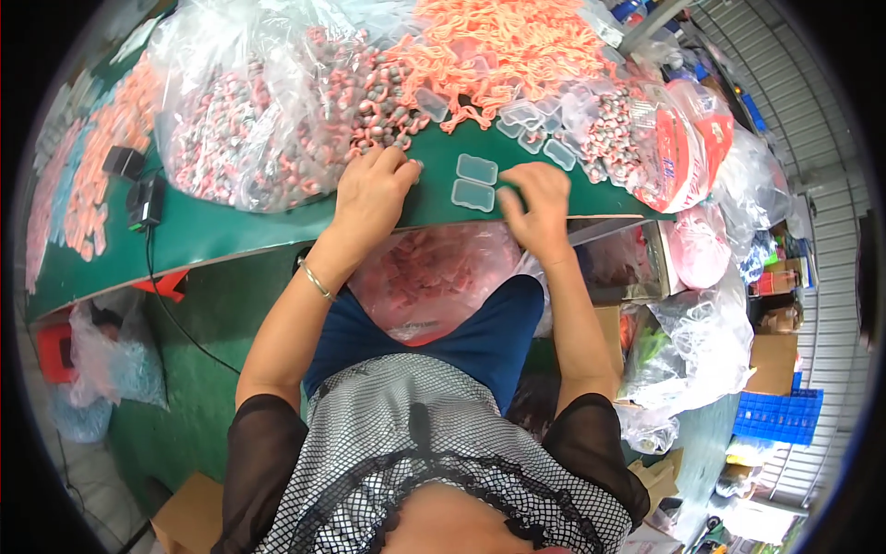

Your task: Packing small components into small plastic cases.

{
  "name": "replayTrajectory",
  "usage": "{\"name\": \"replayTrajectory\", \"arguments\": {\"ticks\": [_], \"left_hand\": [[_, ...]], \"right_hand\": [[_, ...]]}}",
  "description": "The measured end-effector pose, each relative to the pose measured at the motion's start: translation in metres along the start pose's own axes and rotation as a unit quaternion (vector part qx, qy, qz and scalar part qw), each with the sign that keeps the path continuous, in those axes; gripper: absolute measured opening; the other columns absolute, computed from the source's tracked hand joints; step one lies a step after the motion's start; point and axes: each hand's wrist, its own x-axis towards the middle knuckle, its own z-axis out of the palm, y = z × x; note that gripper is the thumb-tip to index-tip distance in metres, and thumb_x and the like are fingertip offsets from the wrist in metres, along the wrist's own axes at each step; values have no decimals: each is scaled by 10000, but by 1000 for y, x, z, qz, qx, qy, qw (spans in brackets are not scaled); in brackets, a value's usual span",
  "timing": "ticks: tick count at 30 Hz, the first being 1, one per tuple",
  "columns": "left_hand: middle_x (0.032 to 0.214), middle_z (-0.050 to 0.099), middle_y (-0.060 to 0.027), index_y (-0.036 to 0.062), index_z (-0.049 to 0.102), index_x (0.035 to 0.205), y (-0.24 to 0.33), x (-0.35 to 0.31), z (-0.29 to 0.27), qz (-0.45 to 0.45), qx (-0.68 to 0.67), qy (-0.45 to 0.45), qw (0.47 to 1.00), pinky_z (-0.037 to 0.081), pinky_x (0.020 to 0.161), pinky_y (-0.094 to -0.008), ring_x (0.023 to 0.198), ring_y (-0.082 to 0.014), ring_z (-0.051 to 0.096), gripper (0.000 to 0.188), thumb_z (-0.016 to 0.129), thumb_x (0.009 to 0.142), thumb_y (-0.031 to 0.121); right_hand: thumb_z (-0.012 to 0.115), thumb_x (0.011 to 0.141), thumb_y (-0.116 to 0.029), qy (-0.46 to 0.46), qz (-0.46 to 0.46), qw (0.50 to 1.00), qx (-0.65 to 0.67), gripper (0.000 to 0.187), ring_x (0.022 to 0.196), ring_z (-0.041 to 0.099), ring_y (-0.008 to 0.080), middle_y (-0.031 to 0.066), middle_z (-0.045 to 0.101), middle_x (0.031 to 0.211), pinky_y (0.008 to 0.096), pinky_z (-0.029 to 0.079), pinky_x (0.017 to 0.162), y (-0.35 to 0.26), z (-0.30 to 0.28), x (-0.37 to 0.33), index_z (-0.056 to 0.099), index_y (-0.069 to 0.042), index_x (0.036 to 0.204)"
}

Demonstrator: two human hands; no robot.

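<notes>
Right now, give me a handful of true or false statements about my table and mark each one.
1. The clear case lies open beside the right hand. True.
2. The bracelet is on the right arm. False: it is on the left arm.
3. The orange heap lies on the green table. True.
4. The left hand is holding the clear case. False: the case lies on the table, apart from that hand.

Open clear case (472,193) on green table (429,203), just beside right hand (541,205) (left hand (372,191) near pink-grey pieces (380,103)).
</notes>
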Motion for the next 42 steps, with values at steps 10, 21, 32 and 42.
{"name": "replayTrajectory", "arguments": {"ticks": [10, 21, 32, 42], "left_hand": [[809, 615, -96, 83, 679, 928, 14, 0, 2, -87, -61, -75, 991, 500, 637, -414, 744, -306, 630, 118, 676, 820, 130], [866, 634, -109, 25, 641, 902, 10, -3, 7, -192, -211, 13, 958, 525, 646, -330, 743, -244, 663, 111, 664, 805, -25], [866, 642, -106, 28, 679, 900, 33, 14, 15, -155, -339, -23, 927, 515, 639, -321, 723, -241, 647, 105, 662, 801, -4], [881, 647, -125, 46, 676, 875, 37, 13, 30, -133, -324, -37, 936, 518, 660, -372, 741, -294, 643, 106, 649, 787, -6]], "right_hand": [[687, 787, -180, -44, 245, 911, -328, 98, 838, 649, 264, 51, 680, 882, 468, 450, 751, 112, -50, -15, 727, -162, 875], [688, 780, -152, -43, 194, 927, -319, 94, 847, 661, 270, 62, 675, 865, 455, 480, 737, 130, -50, -24, 709, -134, 870], [635, 783, 43, 85, 202, 975, 15, 92, 653, 625, 179, 91, 668, 782, 299, 513, 651, 55, -20, -13, 677, -8, 848], [666, 804, -5, -15, 151, 979, 133, 235, 739, 622, 190, 93, 656, 902, 303, 511, 687, 17, 4, 17, 686, -45, 1034]]}}
